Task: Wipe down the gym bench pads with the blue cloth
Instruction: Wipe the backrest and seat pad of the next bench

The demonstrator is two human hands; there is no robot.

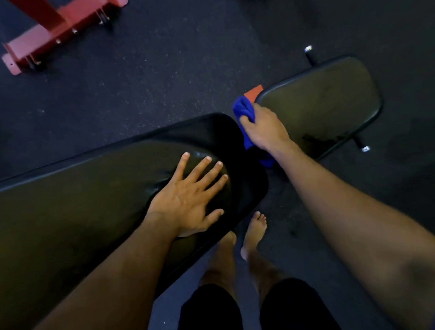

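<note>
1. Blue cloth (245,111): bunched in the right hand, in the gap between the two black bench pads, with a loose end hanging below the wrist towards the floor.
2. Far left, at the top: a red steel frame foot (57,29) with bolts stands on the dark speckled rubber floor (166,73), well apart from the pads.
3. Long bench pad (72,206): a black, glossy cushion that runs from the left edge of the view to a rounded end near the middle. It looks slightly damp near that end.
4. Left hand (188,200): it lies flat, palm down, on the rounded end of the long pad, near the edge closest to the person. Its fingers (206,170) are straight and spread, and hold nothing.
5. Below the middle: two bare feet (252,232) stand on the floor just beside the long pad's rounded end, with black shorts (209,317) at the bottom of the view.
6. Right hand (262,128): its fingers are curled round the cloth and grip it, beside the near corner of the smaller pad.
7. Seat pad (330,100): the smaller black cushion to the right, with a wet-looking patch near its lower edge. A small orange-red piece (253,91) shows at its left corner, just above the cloth.
</note>
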